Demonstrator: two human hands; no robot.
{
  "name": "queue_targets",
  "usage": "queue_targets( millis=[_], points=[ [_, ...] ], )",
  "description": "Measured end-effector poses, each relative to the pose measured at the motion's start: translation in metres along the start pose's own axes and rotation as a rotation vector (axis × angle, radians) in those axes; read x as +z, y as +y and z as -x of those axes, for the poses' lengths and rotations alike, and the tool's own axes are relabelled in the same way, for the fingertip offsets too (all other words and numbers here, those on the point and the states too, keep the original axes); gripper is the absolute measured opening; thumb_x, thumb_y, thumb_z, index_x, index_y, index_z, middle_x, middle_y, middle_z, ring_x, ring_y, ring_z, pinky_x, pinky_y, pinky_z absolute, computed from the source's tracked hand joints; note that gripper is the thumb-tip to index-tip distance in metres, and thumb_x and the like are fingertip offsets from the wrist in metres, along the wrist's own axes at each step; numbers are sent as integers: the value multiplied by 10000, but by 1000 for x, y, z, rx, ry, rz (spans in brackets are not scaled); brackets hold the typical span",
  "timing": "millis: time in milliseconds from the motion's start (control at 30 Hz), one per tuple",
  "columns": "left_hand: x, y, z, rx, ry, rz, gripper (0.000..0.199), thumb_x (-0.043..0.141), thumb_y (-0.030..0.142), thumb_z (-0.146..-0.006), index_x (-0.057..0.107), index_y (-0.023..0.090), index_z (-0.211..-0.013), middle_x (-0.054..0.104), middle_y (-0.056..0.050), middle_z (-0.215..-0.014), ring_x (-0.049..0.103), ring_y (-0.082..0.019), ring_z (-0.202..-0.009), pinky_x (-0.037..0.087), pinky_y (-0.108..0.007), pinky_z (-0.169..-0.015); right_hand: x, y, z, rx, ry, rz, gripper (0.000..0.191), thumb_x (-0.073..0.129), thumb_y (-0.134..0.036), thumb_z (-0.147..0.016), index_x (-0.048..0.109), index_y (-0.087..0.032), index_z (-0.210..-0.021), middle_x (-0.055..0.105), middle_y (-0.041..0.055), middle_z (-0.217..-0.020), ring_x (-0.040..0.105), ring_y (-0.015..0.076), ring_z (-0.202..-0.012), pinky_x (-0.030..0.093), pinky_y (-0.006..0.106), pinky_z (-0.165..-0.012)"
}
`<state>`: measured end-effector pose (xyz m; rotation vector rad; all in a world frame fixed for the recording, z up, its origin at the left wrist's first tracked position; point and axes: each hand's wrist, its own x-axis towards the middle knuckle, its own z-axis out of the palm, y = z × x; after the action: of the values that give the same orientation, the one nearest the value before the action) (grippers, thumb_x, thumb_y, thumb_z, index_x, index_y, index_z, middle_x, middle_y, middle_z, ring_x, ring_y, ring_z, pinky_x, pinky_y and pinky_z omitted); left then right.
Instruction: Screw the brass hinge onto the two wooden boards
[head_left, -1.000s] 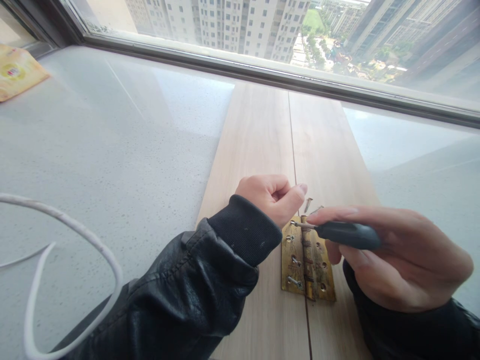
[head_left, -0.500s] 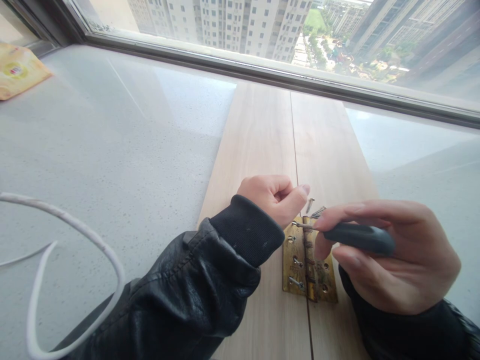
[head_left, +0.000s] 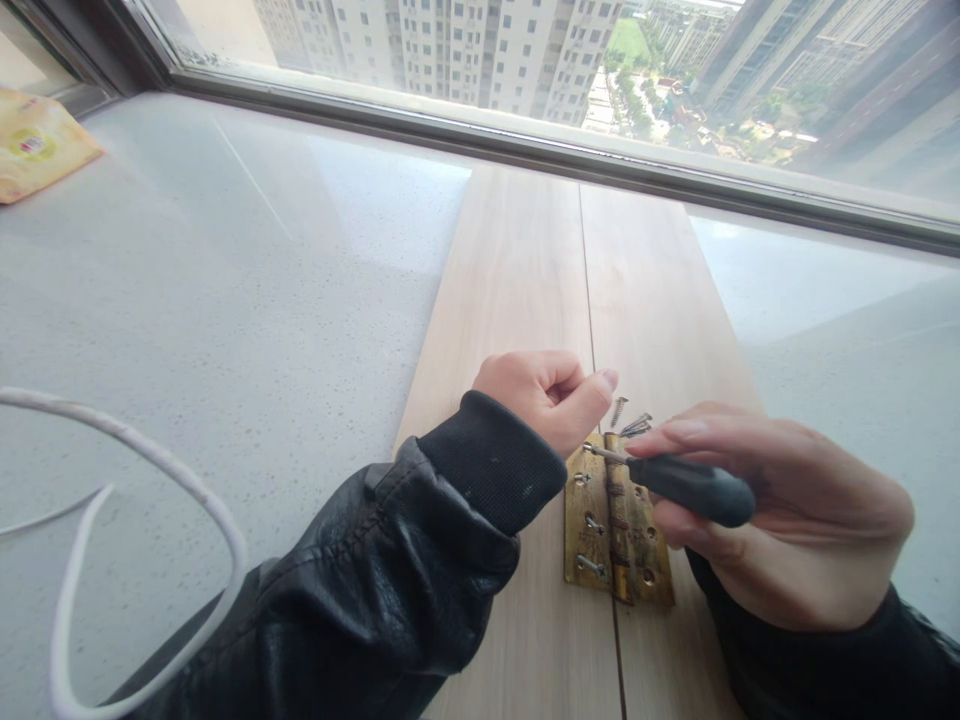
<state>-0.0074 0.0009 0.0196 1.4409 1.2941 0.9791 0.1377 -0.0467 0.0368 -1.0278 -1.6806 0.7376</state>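
Observation:
My right hand (head_left: 814, 515) grips a screwdriver (head_left: 694, 485) by its dark handle, between thumb and fingers. The thin shaft points left, its tip at the screw in the top hole of the left leaf of a brass hinge (head_left: 619, 530). More screws stand or lean in that leaf's lower holes. The right leaf shows bare holes, partly behind my hand. My left hand (head_left: 541, 395) is closed, resting on the boards just above and left of the hinge; whatever its curled fingers may hold is hidden. Loose screws (head_left: 636, 425) lie beyond the hinge.
Two pale wooden boards (head_left: 517, 250) lie side by side, a narrow seam between them under the hinge. They rest on a speckled white sill (head_left: 300, 330) against a window frame (head_left: 375, 115). A white cable (head_left: 172, 470) loops at left; a yellow packet (head_left: 37, 150) sits far left.
The screwdriver's handle has swung a little toward me and to the left, with the fingers of my right hand shifting on it. My left hand and the hinge stay put.

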Motion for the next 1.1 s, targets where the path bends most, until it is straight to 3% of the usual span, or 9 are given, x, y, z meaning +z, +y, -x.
queue_targets(
  millis=[133,267,400,500,633,800,933,1100],
  points=[
    [-1,1,0,-4,-8,-1,420,557,375,-740,354,158,-444,254,65,-440,249,-56,-458,203,-224,-448,1,1,4,123,21,-126,241,731,-223,-699,678,-258,-931,703,41,-822,597,149,-523,479,277,-376],
    [-1,0,0,-18,-14,4,413,555,383,-743,376,158,-446,271,64,-437,263,-58,-459,210,-222,-447,-3,10,6,135,-148,-239,277,578,-215,-829,634,-235,-1099,659,44,-862,476,72,-396,400,239,-320],
    [-1,0,0,-27,-16,17,423,560,400,-740,377,160,-444,277,64,-438,261,-60,-462,218,-223,-442,-5,11,6,104,-279,-251,357,487,-255,-874,566,-206,-1219,596,61,-880,530,110,-556,436,258,-428],
    [-1,0,0,-23,-23,18,429,555,400,-741,363,161,-442,267,65,-438,255,-59,-461,214,-225,-441,-3,7,4,97,-280,-198,365,520,-284,-855,573,-197,-1206,578,64,-871,572,154,-679,468,279,-495],
    [-1,0,0,-1,-8,4,425,548,390,-747,362,160,-443,266,63,-439,259,-60,-463,215,-226,-442,-2,3,-2,-7,-280,-86,258,639,-201,-775,661,-225,-1031,575,44,-839,570,149,-685,493,287,-567],
    [-1,0,1,-3,0,-6,423,554,388,-743,364,158,-444,258,63,-437,253,-60,-462,213,-225,-440,-4,0,-4,-36,-238,30,326,714,-163,-708,690,-257,-1019,537,25,-821,536,104,-587,418,235,-423],
    [0,0,1,3,-3,9,422,560,383,-742,365,158,-444,254,65,-435,256,-58,-460,208,-225,-446,-6,1,0,12,-180,-21,352,762,-158,-645,674,-256,-972,615,16,-754,569,132,-570,427,256,-416],
    [0,0,1,-2,-1,-13,427,553,385,-746,354,159,-442,253,64,-438,254,-59,-461,211,-228,-447,-6,7,4,52,-227,-146,320,740,-158,-676,644,-253,-965,690,44,-898,638,170,-692,494,266,-485]
  ],
)
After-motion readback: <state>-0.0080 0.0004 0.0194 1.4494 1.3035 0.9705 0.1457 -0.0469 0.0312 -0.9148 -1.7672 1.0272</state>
